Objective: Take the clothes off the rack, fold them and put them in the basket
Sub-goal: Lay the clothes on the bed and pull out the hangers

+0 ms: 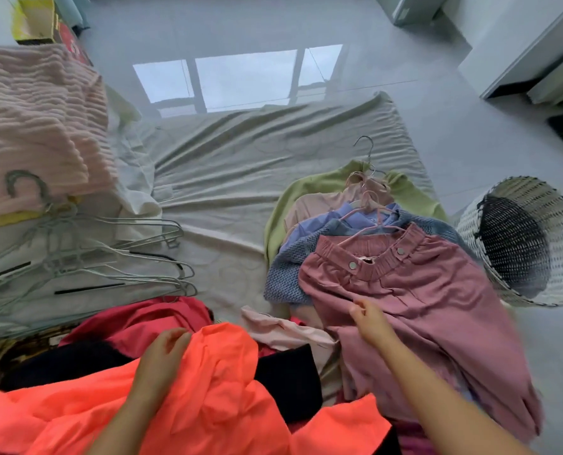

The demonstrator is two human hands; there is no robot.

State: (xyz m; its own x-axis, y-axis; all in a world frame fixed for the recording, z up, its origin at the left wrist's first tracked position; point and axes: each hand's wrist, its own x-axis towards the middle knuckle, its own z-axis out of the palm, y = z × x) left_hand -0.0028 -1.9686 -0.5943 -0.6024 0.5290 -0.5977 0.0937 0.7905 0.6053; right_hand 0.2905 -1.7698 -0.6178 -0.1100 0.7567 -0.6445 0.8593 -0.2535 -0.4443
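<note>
Here, nearest to the camera, a bright orange garment of thin smooth cloth [207, 389] lies crumpled across the lap area, over a black cloth [286, 382] and a red-pink garment [148, 316]. The left hand [165, 353] rests on the orange garment with its fingers curled into the cloth at the upper edge, so it grips it. The right hand [368, 320] reaches forward to a dusty pink pair of trousers with an elastic waist and two metal snap buttons [414, 297]; the fingers are bent and seem to pinch the cloth just below the waistband, though the hand is a little blurred.

The trousers lie on top of a pile of clothes on hangers: a blue knitted piece [286, 274], a light blue shirt [319, 224], a pale pink top [309, 205] and a light green sweater [283, 205] at the bottom. All of this lies on a wrinkled grey bedsheet [240, 165] spread on the floor.

To the left, a bunch of empty thin wire hangers [86, 257] lies on the sheet, and behind them a folded pink ribbed towel-like cloth [33, 126]. To the right of the pile, on the glossy tiled floor [437, 133], stands a white woven basket [562, 257], tilted, with a dark inside.
</note>
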